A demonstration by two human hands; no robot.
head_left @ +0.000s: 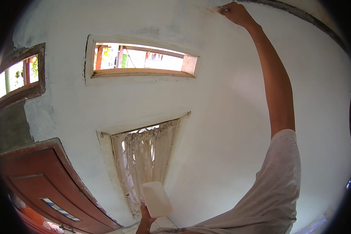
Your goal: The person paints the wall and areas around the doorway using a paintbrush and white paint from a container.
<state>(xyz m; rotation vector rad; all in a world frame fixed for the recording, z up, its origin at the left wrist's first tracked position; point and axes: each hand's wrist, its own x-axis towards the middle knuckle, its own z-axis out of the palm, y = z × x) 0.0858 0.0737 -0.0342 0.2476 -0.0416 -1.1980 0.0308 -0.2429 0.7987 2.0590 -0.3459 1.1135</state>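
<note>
High on the white-painted wall (230, 105), my right hand (236, 14) is closed around a paintbrush (212, 9), its pale end smeared by motion. The brush reaches left from my fingers, at or close to the wall; I cannot tell whether it touches. Low in the view, my left hand (145, 215) grips a white, rounded rectangular plastic container (157, 199) by its side. What the container holds is hidden from this angle. Greyish, unevenly covered patches show on the wall near the brush and above the upper window.
A narrow open window (142, 73) lies left of my raised arm, with a curtained window (150, 150) below it. At left are a reddish-brown door (46, 175), a second window frame (38, 87) and bare grey plaster (11, 126). A dark edge (304, 15) borders the wall's top.
</note>
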